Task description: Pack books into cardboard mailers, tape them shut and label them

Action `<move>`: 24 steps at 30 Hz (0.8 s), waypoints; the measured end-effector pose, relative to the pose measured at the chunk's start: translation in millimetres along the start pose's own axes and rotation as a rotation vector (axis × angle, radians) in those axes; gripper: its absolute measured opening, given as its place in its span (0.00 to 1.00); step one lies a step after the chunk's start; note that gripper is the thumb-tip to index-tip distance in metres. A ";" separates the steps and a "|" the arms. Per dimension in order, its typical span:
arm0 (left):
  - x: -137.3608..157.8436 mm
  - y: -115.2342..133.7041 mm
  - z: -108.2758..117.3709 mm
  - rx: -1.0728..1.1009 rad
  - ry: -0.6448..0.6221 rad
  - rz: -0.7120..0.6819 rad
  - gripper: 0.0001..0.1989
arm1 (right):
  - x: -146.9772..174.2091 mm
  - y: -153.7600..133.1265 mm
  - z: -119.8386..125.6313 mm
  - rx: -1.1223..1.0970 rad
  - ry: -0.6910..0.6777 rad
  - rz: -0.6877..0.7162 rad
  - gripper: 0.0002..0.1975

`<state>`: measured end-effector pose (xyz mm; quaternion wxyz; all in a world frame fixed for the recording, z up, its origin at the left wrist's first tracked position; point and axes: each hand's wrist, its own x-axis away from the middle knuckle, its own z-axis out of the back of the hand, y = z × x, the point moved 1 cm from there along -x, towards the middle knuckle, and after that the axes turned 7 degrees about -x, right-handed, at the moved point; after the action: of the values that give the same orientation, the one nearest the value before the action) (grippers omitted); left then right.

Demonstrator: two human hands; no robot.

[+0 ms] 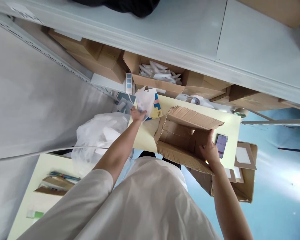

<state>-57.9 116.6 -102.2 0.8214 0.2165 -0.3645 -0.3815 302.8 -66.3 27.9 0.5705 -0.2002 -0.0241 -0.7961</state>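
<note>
My left hand (138, 114) is closed on a crumpled white translucent plastic bag (144, 100) above the back left of the pale yellow table (141, 137). Partly behind the bag lies a flat printed sheet or box in blue and yellow (156, 110). My right hand (211, 150) grips the right end of an open cardboard box (180, 133), thumb at its upper edge and fingers inside. This box has ragged flaps, and its visible inside holds nothing I can make out. A phone (221, 145) with a lit screen lies right of my right hand.
Along the back, a cardboard box of white packets (161, 73) stands under a grey shelf (150, 36). A power strip (129, 83) hangs beside it. Tape (240, 112) lies at the back right. Left are a large plastic bag (100, 133) and a cable (72, 147); right, another carton (250, 180).
</note>
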 end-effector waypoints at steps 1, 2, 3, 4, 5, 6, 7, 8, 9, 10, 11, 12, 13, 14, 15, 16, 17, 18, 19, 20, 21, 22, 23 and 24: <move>-0.4 4.2 -5.2 -0.027 0.010 0.000 0.45 | -0.2 0.5 -0.8 0.004 0.003 0.002 0.47; -0.6 8.0 -10.5 -0.039 0.003 0.014 0.48 | -0.4 0.9 -1.8 0.008 0.006 0.003 0.47; -0.8 11.2 -15.6 -0.034 -0.020 0.040 0.48 | -0.8 1.4 -2.8 0.013 0.011 0.004 0.47; -0.9 13.9 -19.9 -0.018 -0.051 0.068 0.45 | -1.2 1.9 -3.7 0.018 0.017 0.006 0.47; -0.5 16.1 -23.0 0.006 -0.085 0.093 0.40 | -1.6 2.3 -4.6 0.022 0.023 0.009 0.47; 0.4 17.8 -24.7 0.038 -0.118 0.107 0.34 | -2.0 2.5 -5.3 0.026 0.027 0.013 0.47; 2.0 19.1 -24.5 0.073 -0.142 0.107 0.28 | -2.4 2.6 -5.8 0.029 0.028 0.017 0.47; 4.2 19.9 -22.1 0.106 -0.153 0.092 0.24 | -2.7 2.4 -6.0 0.030 0.024 0.022 0.47; 7.0 20.2 -17.1 0.134 -0.151 0.065 0.21 | -2.9 2.0 -5.9 0.029 0.020 0.024 0.47; 10.2 20.1 -9.3 0.163 -0.146 0.040 0.21 | -3.0 1.4 -5.5 0.025 0.015 0.026 0.47; 13.7 19.5 1.4 0.188 -0.136 0.014 0.22 | -3.1 0.7 -4.9 0.018 0.012 0.027 0.47; 17.3 18.7 15.1 0.209 -0.122 -0.010 0.23 | -3.1 -0.3 -4.2 0.011 0.012 0.028 0.47; 21.0 18.2 31.7 0.226 -0.103 -0.041 0.24 | -3.2 -1.3 -3.6 0.003 0.014 0.028 0.48; 25.1 18.4 50.6 0.240 -0.081 -0.080 0.25 | -3.2 -2.3 -3.1 -0.005 0.014 0.029 0.48; 29.9 19.9 71.2 0.253 -0.060 -0.123 0.24 | -3.4 -3.4 -2.7 -0.011 0.016 0.030 0.48; 35.6 23.5 92.8 0.267 -0.035 -0.200 0.24 | -3.6 -4.5 -2.5 -0.016 0.019 0.031 0.48; 42.5 29.3 114.2 0.279 -0.015 -0.273 0.24 | -3.8 -5.5 -2.4 -0.020 0.022 0.032 0.48; 50.7 37.7 134.5 0.287 -0.001 -0.335 0.24 | -4.1 -6.4 -2.2 -0.023 0.026 0.034 0.48; 60.3 48.8 152.6 0.285 0.014 -0.391 0.25 | -4.3 -7.3 -1.9 -0.025 0.028 0.036 0.48; 71.2 62.6 167.8 0.263 0.023 -0.467 0.24 | -4.5 -8.1 -1.4 -0.026 0.030 0.036 0.48; 83.1 78.9 178.8 0.221 0.004 -0.556 0.23 | -4.7 -8.8 -0.8 -0.024 0.029 0.035 0.48; 95.8 96.7 185.5 0.180 -0.025 -0.645 0.22 | -4.8 -9.6 -0.1 -0.023 0.025 0.033 0.48; 108.7 115.3 187.3 0.134 -0.072 -0.741 0.21 | -4.9 -10.3 0.7 -0.021 0.022 0.031 0.48; 121.4 133.8 184.0 0.075 -0.147 -0.842 0.20 | -5.0 -10.8 1.5 -0.020 0.020 0.030 0.48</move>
<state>-81.9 89.4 153.1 0.5575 0.3483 -0.3154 -0.6844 294.6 -57.7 29.7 0.5804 -0.1985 -0.0075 -0.7898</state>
